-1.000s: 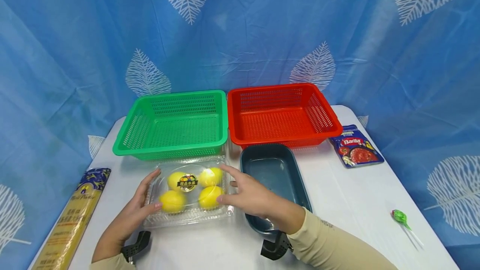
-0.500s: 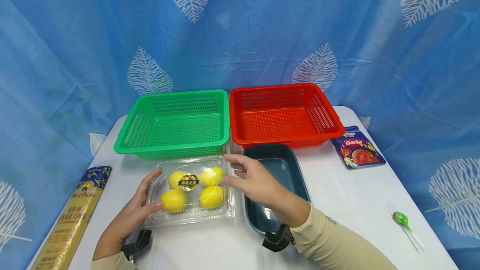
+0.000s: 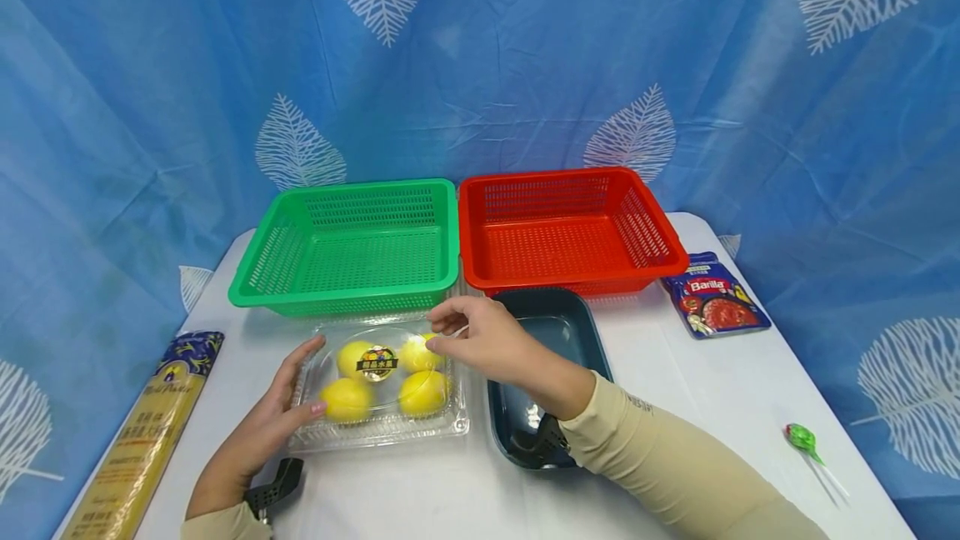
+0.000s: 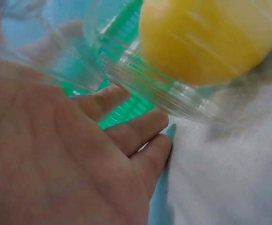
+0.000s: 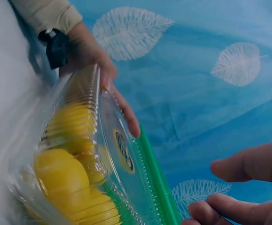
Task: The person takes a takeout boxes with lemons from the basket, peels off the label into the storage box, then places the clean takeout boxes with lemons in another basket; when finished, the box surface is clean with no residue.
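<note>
A transparent plastic clamshell box (image 3: 375,432) with several lemons (image 3: 347,400) and a dark round label (image 3: 377,363) lies in front of the green basket. My left hand (image 3: 258,423) holds it by the left side, thumb over the lid and index finger toward the far corner. The left wrist view has its other fingers (image 4: 140,131) right at the ridged plastic rim. My right hand (image 3: 487,338) is over the box's far right corner, fingers loosely bent and thumb apart from them. Nothing is between them in the right wrist view, where the lid looks closed.
Behind the box stand a green basket (image 3: 345,302) and a red basket (image 3: 573,280). A dark blue tray (image 3: 551,336) sits under my right forearm. A pasta packet (image 3: 142,440) lies left; a Barilla sauce pouch (image 3: 716,298) and a green lollipop (image 3: 802,438) lie right.
My right hand has lifted off the box's right side, drawn back a little, then come over its far right corner. My left hand and the box have stayed in place.
</note>
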A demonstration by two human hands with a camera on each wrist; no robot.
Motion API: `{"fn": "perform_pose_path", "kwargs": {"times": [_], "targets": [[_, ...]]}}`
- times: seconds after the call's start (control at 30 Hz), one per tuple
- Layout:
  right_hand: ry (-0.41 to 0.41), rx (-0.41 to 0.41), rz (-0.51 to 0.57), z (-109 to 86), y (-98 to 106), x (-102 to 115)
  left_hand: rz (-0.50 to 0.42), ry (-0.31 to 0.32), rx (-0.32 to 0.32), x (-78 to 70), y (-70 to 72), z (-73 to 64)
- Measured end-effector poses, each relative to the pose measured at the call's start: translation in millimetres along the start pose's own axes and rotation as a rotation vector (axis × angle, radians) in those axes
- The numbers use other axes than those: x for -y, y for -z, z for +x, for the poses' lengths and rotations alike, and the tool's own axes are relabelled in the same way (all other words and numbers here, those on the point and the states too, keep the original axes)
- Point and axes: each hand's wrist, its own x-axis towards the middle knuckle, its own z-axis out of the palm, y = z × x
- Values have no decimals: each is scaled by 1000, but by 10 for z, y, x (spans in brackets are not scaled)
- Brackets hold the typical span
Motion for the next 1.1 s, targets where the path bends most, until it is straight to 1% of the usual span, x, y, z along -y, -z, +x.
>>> {"fn": "perform_pose_path", "kwargs": {"times": [0.13, 0.33, 0.47, 0.6, 0.73, 0.83, 1.03, 1.1], "targets": [[21, 55, -98, 116, -40, 48, -1, 0, -1, 4, 3, -1], [36, 116, -298, 280, -105, 134, -10, 11, -2, 12, 5, -2], [55, 166, -393, 380, -174, 176, -8, 12, -4, 15, 4, 3], [73, 204, -438, 456, -262, 198, -11, 6, -5, 14, 0, 7], [49, 226, -455, 504, -352, 200, -26, -3, -4, 16, -5, 7], [23, 231, -482, 525, -415, 190, -29, -6, -1, 19, -6, 9], [34, 234, -582, 535, -508, 207, -31, -8, 3, 35, 5, 13], [24, 235, -605, 531, -528, 218, -37, -12, 7, 39, 6, 9]]}}
